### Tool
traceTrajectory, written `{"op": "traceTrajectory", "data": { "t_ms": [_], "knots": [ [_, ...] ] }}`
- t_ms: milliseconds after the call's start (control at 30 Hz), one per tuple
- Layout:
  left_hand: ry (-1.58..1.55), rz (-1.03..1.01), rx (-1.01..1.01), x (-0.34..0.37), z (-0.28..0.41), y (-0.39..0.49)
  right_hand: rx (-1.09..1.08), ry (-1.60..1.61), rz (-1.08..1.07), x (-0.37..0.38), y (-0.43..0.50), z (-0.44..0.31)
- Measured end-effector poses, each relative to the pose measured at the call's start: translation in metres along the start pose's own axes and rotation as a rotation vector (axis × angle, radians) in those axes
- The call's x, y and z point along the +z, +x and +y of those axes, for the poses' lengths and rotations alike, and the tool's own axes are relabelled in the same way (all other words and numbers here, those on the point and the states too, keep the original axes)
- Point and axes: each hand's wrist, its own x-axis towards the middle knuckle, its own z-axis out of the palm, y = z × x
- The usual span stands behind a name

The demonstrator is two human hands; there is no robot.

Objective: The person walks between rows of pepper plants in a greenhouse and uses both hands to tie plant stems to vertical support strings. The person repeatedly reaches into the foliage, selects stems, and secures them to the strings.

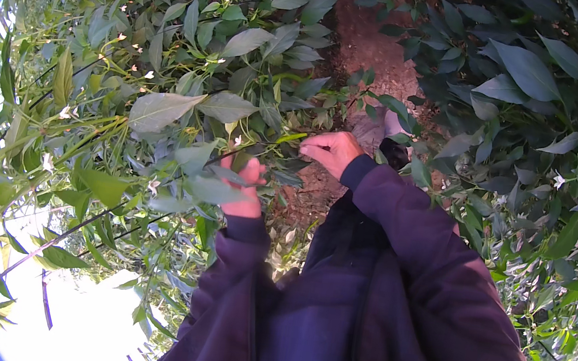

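Note:
Pinched together, the thumb and fingers of my right hand (334, 152) meet the right end of a slender green pepper (291, 137). The pepper lies nearly level at the edge of the leafy pepper plants (247, 42) on the left. My left hand (243, 196) is raised among the foliage, lower and to the left of the pepper. Its fingers are apart, and blurred leaves (215, 190) cover part of it. No held object shows in that hand. A dark string (235, 152) runs slantwise past its fingers.
Dense plants with broad leaves (526, 70) line the right side. Between the rows runs a strip of reddish-brown soil (374, 48). Small white flowers (66, 112) dot the left plants, and more string (56, 239) crosses them at lower left. A shoe (395, 152) stands partly hidden on the soil.

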Motion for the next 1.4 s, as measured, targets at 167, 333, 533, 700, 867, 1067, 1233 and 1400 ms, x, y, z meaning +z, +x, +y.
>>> {"op": "traceTrajectory", "data": {
  "t_ms": [167, 333, 533, 700, 867, 1067, 1233, 1400],
  "knots": [
    [0.08, -0.07, -0.052, 0.008, -0.029, -0.059, 0.066, -0.022, 0.141, -0.026, -0.039, 0.029],
    [0.1, -0.381, -0.175, 0.033, -0.074, -0.063, 0.181, -0.09, 0.213, -0.039, -0.078, 0.042],
    [0.399, -0.549, 0.255, 0.122, -0.124, 0.017, 0.182, -0.142, 0.214, -0.045, -0.106, 0.034],
    [0.538, -0.495, 0.408, 0.198, -0.156, 0.082, 0.189, -0.132, 0.242, -0.055, -0.114, 0.027],
    [0.978, -0.424, 0.495, 0.244, -0.191, 0.118, 0.202, -0.085, 0.298, -0.066, -0.122, 0.028],
    [1.256, -0.698, 0.377, 0.255, -0.235, 0.13, 0.205, -0.091, 0.33, -0.071, -0.123, 0.043],
    [1.282, -0.734, 0.509, 0.224, -0.25, 0.126, 0.249, -0.065, 0.331, -0.07, -0.117, 0.052],
    [0.848, -0.661, 0.401, 0.172, -0.227, 0.116, 0.221, -0.073, 0.372, -0.069, -0.108, 0.056]
  ]
}}
